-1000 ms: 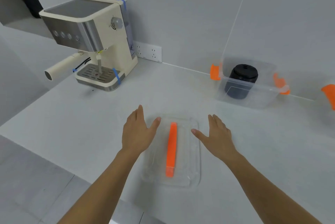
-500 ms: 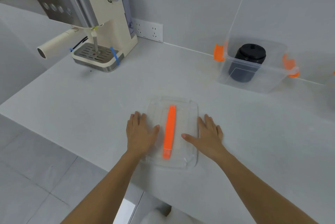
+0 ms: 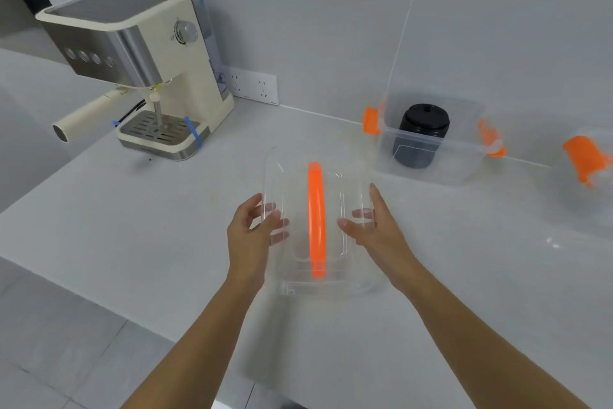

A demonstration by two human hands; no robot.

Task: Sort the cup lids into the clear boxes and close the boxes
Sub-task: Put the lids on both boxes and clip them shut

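Note:
A clear box cover (image 3: 353, 271) with an orange handle (image 3: 316, 219) is held above the white counter, tilted up toward me. My left hand (image 3: 253, 236) grips its left edge and my right hand (image 3: 378, 229) grips its right edge. Behind it at the right stands an open clear box (image 3: 464, 166) with orange latches; a stack of black cup lids (image 3: 421, 136) sits inside. A second clear box with an orange latch (image 3: 585, 156) shows at the right edge, its contents out of view.
A cream and steel coffee machine (image 3: 142, 67) stands at the back left, its handle pointing left. A wall socket (image 3: 252, 85) sits behind it. The counter's front edge (image 3: 109, 309) runs diagonally below my arms, with tiled floor beyond it.
Both hands went down onto the cover's sides, closed on its edges and lifted it off the counter, carrying it up and a little toward the open box.

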